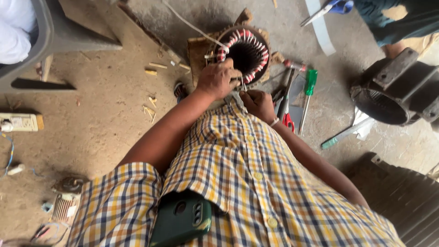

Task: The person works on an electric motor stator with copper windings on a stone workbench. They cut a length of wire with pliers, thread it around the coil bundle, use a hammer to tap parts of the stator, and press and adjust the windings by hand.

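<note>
while the stator [244, 55] sits on the dusty floor [105, 105] just ahead of the person's checked shirt [247, 183], both hands work at its near rim. the left hand [218, 78] lies curled over the rim, fingers bent down onto the red and white windings, gripping the edge of the stator. the right hand [259, 104] sits just beside it, below the rim, closed into a loose fist; it seems to pinch thin wires [243, 84] that run up to the windings, though the fingertips are hidden and the hold cannot be told for sure. a white cord [192, 26] runs from the top of the view to the stator's far rim. just right of the hands lie pliers with red handles [286, 114] and a green screwdriver [307, 93], both on the floor; another green-handled tool [343, 135] lies further right, near a dark motor housing [393, 89]. small wood slivers [153, 68] are scattered on the floor left of the stator. a white socket strip [20, 122] lies at the left edge, well apart from the work. a dark green phone [182, 219] pokes out of the shirt pocket. scissors with a blue grip [327, 9] lie at the top, near another person's leg [398, 27].
</note>
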